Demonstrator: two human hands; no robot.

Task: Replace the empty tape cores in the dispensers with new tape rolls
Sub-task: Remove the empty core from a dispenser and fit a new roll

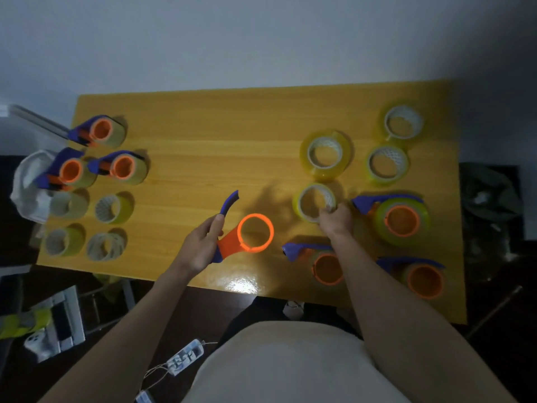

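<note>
Fingers of the right hand (334,221) are pinching a tape roll (315,202) on the counter (203,135), fingertips hidden; the left hand (200,245) is gripping an empty dispenser (247,235) above the front edge, its handle partly covered.

Your yellow wooden table (203,135) carries loaded blue-and-orange dispensers (103,130) and spent cores (106,245) at left, fresh tape rolls (325,154) and more dispensers (402,221) at right.

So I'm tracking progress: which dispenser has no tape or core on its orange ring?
The dispenser held in the left hand, mid-table; its ring is bare, while the others all carry tape.
</note>
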